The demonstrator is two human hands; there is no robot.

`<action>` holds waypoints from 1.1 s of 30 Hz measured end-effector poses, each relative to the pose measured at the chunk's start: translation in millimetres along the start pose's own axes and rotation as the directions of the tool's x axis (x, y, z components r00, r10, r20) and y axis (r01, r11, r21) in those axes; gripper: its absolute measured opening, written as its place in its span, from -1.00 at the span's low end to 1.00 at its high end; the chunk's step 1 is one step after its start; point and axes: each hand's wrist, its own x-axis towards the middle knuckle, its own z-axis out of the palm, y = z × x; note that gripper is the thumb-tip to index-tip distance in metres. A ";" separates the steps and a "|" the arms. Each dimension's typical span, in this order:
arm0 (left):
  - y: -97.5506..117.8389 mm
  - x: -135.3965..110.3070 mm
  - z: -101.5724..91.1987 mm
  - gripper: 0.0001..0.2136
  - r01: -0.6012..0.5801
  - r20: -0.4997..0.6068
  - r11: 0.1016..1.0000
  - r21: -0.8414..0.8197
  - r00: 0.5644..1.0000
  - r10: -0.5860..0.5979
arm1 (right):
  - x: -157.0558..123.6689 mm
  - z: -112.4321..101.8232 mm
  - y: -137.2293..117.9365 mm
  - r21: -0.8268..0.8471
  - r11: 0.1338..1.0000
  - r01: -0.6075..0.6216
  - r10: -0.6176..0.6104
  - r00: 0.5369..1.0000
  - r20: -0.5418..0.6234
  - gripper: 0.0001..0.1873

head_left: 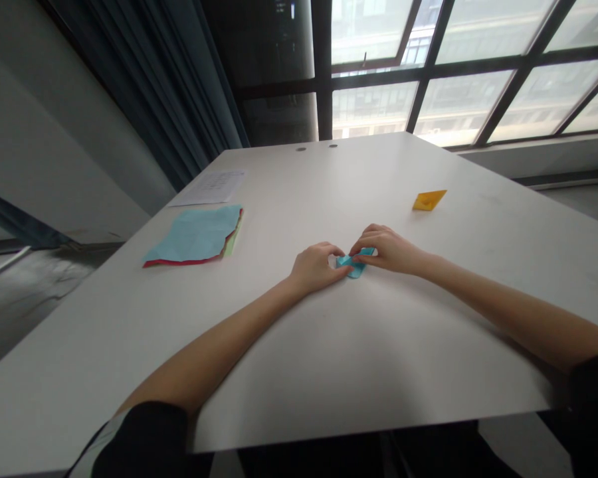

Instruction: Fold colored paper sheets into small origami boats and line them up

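Near the middle of the white table (299,358), a small piece of folded light-blue paper (357,268) lies between my two hands. My left hand (319,267) pinches its left side with thumb and forefinger. On the opposite side, my right hand (383,248) grips the paper's upper right part, fingers bent over it. The hands almost meet at the fingertips, and they cover part of the folds. Beyond my right hand rests a folded orange-yellow paper piece (429,200), touched by neither hand.
To the left lies a stack of coloured paper sheets (197,232), light blue on top with red and green edges below. Behind it is a printed white sheet (210,187). Two round grommets (301,149) sit near the far table edge, before the windows and a dark curtain (179,86).
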 end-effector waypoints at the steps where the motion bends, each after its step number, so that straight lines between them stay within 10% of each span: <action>1: 0.0 0.1 0.1 -0.68 0.003 0.001 1.000 0.004 1.000 -0.003 | 0.1 0.3 1.0 0.000 1.000 0.007 -0.007 1.000 -0.006 -0.79; 10: 0.8 -1.2 0.1 -0.62 -0.003 0.021 1.000 0.006 1.000 0.003 | 1.5 2.2 5.0 0.021 1.000 0.020 -0.020 1.000 -0.002 -0.77; 19: -18.2 3.6 -7.7 0.06 -0.142 0.195 0.979 0.146 0.974 0.112 | 1.3 -9.2 1.7 -0.024 0.999 -0.033 0.034 0.999 0.042 -0.66; 28: -24.4 0.7 -1.4 -0.03 -0.154 0.383 0.946 0.285 0.923 0.035 | 2.4 -6.3 3.8 -0.044 0.999 -0.001 0.005 0.996 0.086 -0.82; 33: -24.3 0.1 -0.8 -0.05 -0.154 0.365 0.946 0.284 0.930 0.042 | -0.1 -42.5 21.2 -0.107 0.988 -0.112 0.113 0.994 0.001 -0.81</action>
